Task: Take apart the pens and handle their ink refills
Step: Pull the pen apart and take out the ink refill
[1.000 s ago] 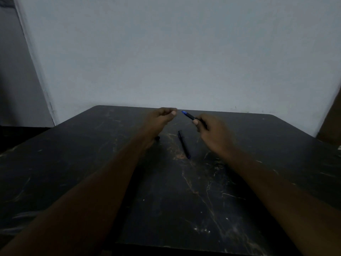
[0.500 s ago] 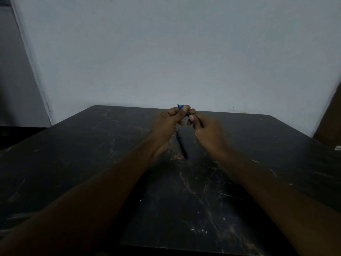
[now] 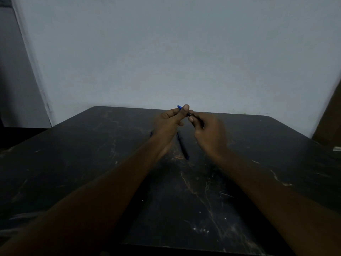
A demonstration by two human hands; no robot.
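Both hands hold one dark pen (image 3: 189, 114) with a blue tip above the far middle of the black table (image 3: 92, 163). My left hand (image 3: 169, 122) pinches the blue tip end (image 3: 179, 107), which pokes out past my thumb. My right hand (image 3: 208, 132) grips the dark barrel, mostly hidden in my fingers. A second dark pen (image 3: 182, 147) lies on the table below and between the hands, pointing toward me. A small dark piece with a blue glint (image 3: 151, 133) shows at my left wrist's edge on the table.
The table's marbled black top stretches wide on all sides of the hands. A pale wall (image 3: 175, 52) rises just behind the far edge. A small light object (image 3: 336, 148) lies at the far right edge.
My left hand moved right and closed on the blue tip of the pen held by my right hand. Both hands rose slightly and now sit close together.
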